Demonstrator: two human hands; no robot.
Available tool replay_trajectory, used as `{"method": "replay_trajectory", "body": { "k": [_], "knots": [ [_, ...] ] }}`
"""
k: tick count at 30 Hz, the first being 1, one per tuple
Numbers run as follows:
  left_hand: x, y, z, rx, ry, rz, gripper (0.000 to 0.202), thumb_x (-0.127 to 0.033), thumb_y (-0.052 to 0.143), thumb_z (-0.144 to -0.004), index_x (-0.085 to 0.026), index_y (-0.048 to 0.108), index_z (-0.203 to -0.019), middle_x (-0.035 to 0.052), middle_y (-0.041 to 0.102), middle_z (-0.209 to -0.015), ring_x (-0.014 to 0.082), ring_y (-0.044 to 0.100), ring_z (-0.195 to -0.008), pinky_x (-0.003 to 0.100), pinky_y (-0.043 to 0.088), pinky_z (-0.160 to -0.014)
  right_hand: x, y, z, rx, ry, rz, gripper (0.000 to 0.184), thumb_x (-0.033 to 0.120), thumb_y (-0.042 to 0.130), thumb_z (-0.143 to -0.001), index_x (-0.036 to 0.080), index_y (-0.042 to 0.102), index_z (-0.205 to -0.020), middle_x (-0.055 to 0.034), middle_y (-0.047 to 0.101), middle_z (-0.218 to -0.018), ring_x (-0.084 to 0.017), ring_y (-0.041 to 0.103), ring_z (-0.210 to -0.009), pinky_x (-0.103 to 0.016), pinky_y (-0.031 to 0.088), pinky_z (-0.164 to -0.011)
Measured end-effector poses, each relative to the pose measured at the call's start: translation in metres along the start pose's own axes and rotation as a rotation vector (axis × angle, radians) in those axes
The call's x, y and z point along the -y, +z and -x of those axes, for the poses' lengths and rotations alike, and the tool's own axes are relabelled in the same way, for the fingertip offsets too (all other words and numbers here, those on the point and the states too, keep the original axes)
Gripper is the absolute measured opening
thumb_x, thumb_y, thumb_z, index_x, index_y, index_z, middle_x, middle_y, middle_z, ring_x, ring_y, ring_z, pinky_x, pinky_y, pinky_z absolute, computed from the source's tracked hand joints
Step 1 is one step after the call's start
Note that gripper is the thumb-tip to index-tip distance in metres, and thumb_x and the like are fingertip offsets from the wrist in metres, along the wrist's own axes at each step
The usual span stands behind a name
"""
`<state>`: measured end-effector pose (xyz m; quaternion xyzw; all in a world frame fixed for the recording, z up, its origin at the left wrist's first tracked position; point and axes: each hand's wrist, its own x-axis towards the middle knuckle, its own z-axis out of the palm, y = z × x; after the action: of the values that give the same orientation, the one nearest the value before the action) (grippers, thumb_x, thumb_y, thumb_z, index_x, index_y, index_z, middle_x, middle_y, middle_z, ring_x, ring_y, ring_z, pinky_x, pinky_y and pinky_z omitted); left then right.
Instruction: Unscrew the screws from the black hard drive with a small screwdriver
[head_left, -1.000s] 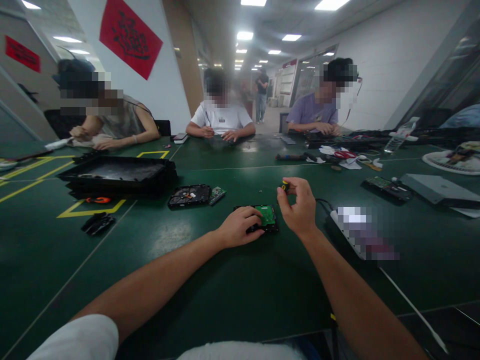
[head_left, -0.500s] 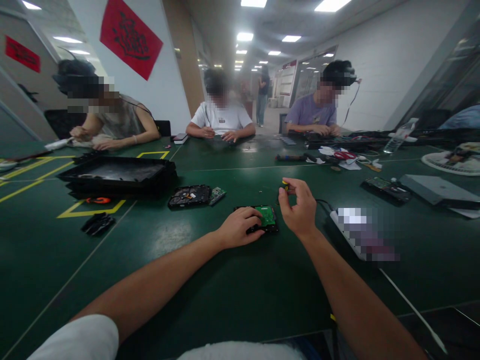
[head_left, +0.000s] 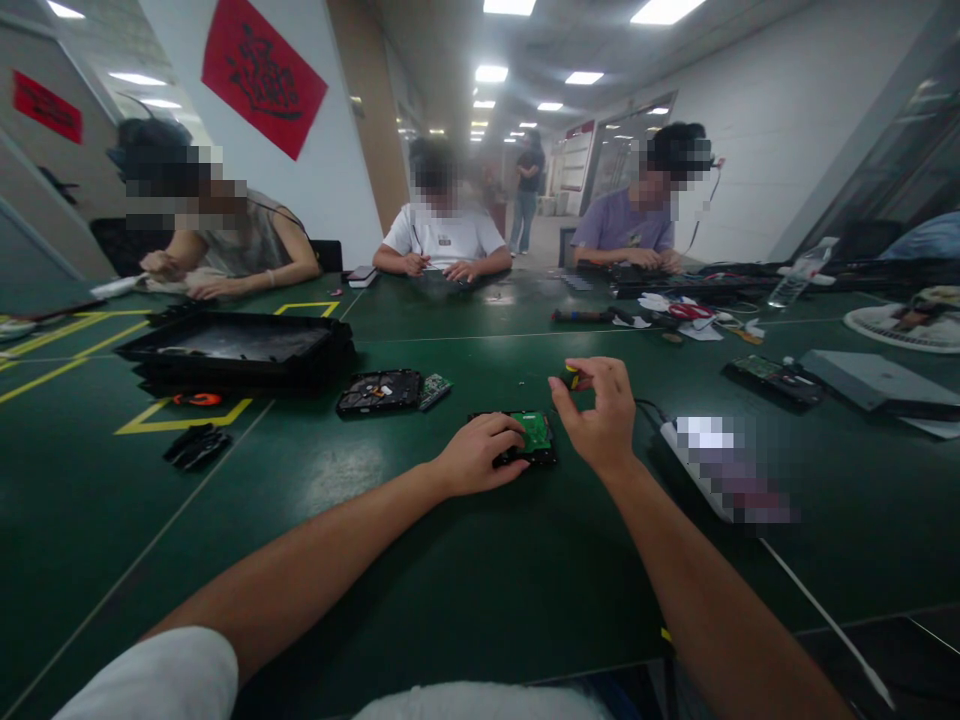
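On the green table in front of me lies a hard drive (head_left: 536, 432), its green circuit board facing up. My left hand (head_left: 486, 452) grips it from the left, fingers across the board and thumb along the near edge. To the right and slightly above the drive, my right hand (head_left: 600, 410) pinches a small screwdriver (head_left: 571, 377) by its black-and-yellow handle; its shaft is hard to make out. A second hard drive (head_left: 380, 392) rests farther left, with a loose circuit board (head_left: 436, 391) against its right side.
Stacked black trays (head_left: 240, 345) stand at left, near an orange-handled tool (head_left: 198, 399) and a black bundle (head_left: 196, 446). A white power strip (head_left: 694, 470) lies at right, with another drive (head_left: 772, 380) and a grey box (head_left: 877, 380) beyond. Several people sit across the table.
My right thumb has shifted left, away from the index finger, and the screwdriver's handle has turned slightly in my fingers. My left hand stays on the hard drive.
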<state>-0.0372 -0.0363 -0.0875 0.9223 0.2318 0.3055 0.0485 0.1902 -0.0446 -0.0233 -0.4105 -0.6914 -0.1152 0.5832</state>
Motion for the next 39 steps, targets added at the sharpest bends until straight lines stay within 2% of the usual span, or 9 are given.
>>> {"method": "replay_trajectory", "body": {
  "k": [9,14,21,27,34,39],
  "knots": [
    [-0.0026,0.0009,-0.002,0.01,-0.07,-0.046,0.044,-0.046,0.066,-0.093,-0.02,0.061,-0.128,0.0155,0.064,-0.133,0.0321,0.06,-0.128,0.051,0.05,-0.109,0.0011,0.0008,0.0008,0.028,0.007,-0.07,0.027,0.022,0.061,-0.096,0.024,0.062,-0.123,-0.0096,0.066,-0.111,-0.023,0.066,-0.095,-0.041,0.061,-0.079],
    [-0.0023,0.0009,-0.0014,0.019,-0.074,-0.057,0.044,-0.047,0.065,-0.094,-0.021,0.061,-0.129,0.0151,0.064,-0.133,0.0323,0.06,-0.127,0.052,0.051,-0.108,0.001,0.0001,-0.0007,0.01,-0.001,-0.021,0.029,0.029,0.072,-0.091,0.025,0.066,-0.119,-0.0096,0.063,-0.108,-0.024,0.064,-0.095,-0.041,0.062,-0.075],
    [-0.0015,0.0015,-0.0011,0.027,-0.077,-0.053,0.045,-0.048,0.064,-0.094,-0.021,0.061,-0.13,0.0159,0.063,-0.134,0.0328,0.06,-0.128,0.053,0.051,-0.109,0.0024,0.0006,0.0011,0.085,0.004,-0.092,0.029,0.023,0.058,-0.099,0.025,0.061,-0.128,-0.0102,0.069,-0.117,-0.024,0.068,-0.101,-0.044,0.061,-0.087],
    [-0.0001,0.0026,-0.0007,0.033,-0.083,-0.055,0.045,-0.049,0.064,-0.094,-0.021,0.061,-0.131,0.0155,0.063,-0.134,0.0323,0.06,-0.128,0.053,0.051,-0.108,0.0046,-0.0016,-0.0018,0.037,-0.015,-0.043,0.025,0.028,0.069,-0.094,0.025,0.067,-0.119,-0.0098,0.064,-0.109,-0.024,0.064,-0.097,-0.041,0.061,-0.079],
    [-0.0019,0.0011,-0.0019,0.032,-0.082,-0.05,0.044,-0.048,0.064,-0.095,-0.021,0.062,-0.129,0.0154,0.064,-0.134,0.0325,0.06,-0.127,0.053,0.051,-0.108,0.003,0.0004,0.0014,0.133,-0.016,-0.101,0.03,0.023,0.051,-0.102,0.026,0.061,-0.131,-0.0112,0.068,-0.122,-0.026,0.066,-0.112,-0.046,0.059,-0.092],
    [-0.0038,0.0005,-0.0029,0.029,-0.079,-0.041,0.044,-0.048,0.064,-0.095,-0.02,0.062,-0.128,0.0159,0.064,-0.133,0.0324,0.06,-0.127,0.053,0.051,-0.108,0.0035,0.0011,0.0013,0.071,-0.004,-0.084,0.024,0.027,0.064,-0.097,0.025,0.062,-0.121,-0.0104,0.066,-0.114,-0.025,0.066,-0.1,-0.042,0.061,-0.081]
  ]
}}
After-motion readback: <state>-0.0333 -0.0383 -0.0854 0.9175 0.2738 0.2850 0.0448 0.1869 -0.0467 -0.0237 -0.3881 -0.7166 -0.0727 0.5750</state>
